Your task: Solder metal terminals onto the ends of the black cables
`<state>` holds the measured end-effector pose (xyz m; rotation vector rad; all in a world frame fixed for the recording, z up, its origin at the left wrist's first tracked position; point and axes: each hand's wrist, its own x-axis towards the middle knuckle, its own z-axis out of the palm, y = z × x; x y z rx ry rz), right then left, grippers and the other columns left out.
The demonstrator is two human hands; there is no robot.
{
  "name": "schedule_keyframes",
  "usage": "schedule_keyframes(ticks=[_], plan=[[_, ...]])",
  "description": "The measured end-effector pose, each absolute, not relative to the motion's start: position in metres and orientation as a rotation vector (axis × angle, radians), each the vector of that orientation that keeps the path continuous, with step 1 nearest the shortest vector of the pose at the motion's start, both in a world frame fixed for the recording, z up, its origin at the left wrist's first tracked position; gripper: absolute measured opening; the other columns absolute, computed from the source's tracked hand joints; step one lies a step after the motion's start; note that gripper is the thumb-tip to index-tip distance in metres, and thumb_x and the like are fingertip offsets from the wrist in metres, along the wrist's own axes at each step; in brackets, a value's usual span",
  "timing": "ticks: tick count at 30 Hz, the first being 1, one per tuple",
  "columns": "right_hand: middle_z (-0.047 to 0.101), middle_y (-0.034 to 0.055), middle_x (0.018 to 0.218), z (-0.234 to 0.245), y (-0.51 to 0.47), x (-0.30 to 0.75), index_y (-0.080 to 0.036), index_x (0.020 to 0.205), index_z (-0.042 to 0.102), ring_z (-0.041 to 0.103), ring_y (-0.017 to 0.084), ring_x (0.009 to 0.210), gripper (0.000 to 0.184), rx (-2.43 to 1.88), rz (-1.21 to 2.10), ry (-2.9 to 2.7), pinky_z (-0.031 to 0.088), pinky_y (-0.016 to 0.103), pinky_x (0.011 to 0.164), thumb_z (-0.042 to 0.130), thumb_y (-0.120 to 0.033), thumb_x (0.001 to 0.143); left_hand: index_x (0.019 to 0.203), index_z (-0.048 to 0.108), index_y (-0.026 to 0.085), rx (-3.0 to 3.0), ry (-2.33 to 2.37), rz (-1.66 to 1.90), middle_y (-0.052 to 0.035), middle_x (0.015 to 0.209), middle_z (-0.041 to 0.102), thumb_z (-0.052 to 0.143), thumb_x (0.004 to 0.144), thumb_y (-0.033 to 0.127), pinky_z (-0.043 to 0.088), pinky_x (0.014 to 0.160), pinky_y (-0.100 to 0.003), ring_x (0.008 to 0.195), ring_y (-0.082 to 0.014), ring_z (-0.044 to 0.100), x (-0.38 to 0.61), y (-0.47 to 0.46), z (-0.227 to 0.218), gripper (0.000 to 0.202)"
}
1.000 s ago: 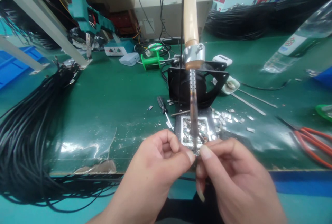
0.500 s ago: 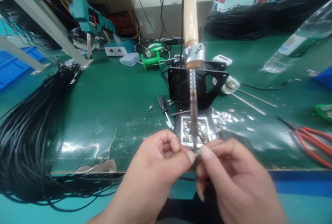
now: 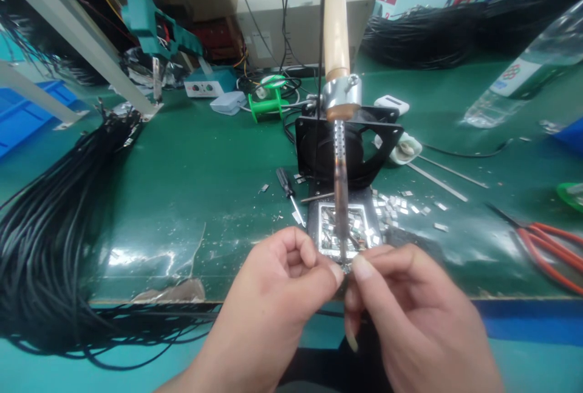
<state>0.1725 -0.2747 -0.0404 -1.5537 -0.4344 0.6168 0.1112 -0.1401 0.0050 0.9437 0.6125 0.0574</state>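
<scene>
Fingers pinched, my left hand (image 3: 282, 296) is at the table's front edge, just left of the tip of a soldering iron (image 3: 340, 186). The iron is fixed upright, tip down, with a wooden handle and metal clamp. My right hand (image 3: 410, 302) pinches from the other side, its thumb and forefinger close to the left fingertips. What either pinch holds is tiny and mostly hidden; only a small shiny bit shows between them under the tip. Behind the fingertips lies a shallow metal-rimmed tray (image 3: 320, 223) with small metal pieces.
A black fan (image 3: 314, 147) stands behind the iron. Loose metal pieces (image 3: 396, 205) lie to its right, a screwdriver (image 3: 285, 183) to its left. Orange-handled scissors (image 3: 542, 247) and a plastic bottle (image 3: 496, 98) are at right. Black cables (image 3: 50, 241) hang over the left edge. A green spool (image 3: 266, 104) sits further back.
</scene>
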Motion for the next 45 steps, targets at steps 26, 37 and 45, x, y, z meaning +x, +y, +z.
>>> schedule_keyframes(ticks=[26,37,45], plan=[[0.053,0.0035,0.062,-0.036,-0.263,0.17,-0.006,0.083,0.055,0.058,0.004,0.059,0.053,-1.634,0.294,-0.291,0.051,0.01,0.055,0.067,-0.058,0.092,0.067,0.045,0.015,0.927,0.596,0.091,0.0072,0.056,0.061,0.066,0.085,-0.004,0.046,0.051,-0.007,0.054,-0.004,0.064,0.114,-0.141,0.008,0.033],[0.058,0.0051,0.067,-0.037,-0.266,0.167,-0.006,0.086,0.055,0.06,0.005,0.057,0.053,-1.603,0.404,-0.268,0.052,0.011,0.054,0.067,-0.057,0.093,0.069,0.045,0.016,0.931,0.597,0.081,0.0073,0.057,0.061,0.065,0.086,-0.002,0.044,0.051,-0.008,0.054,-0.004,0.063,0.112,-0.142,0.008,0.032],[0.061,0.0044,0.072,-0.04,-0.271,0.168,-0.006,0.089,0.05,0.064,0.005,0.056,0.045,-1.582,0.554,-0.355,0.055,0.009,0.054,0.057,-0.049,0.102,0.07,0.045,0.016,0.982,0.612,0.063,0.0075,0.058,0.059,0.067,0.09,0.003,0.043,0.053,-0.009,0.055,-0.0032,0.062,0.111,-0.14,0.005,0.033]])
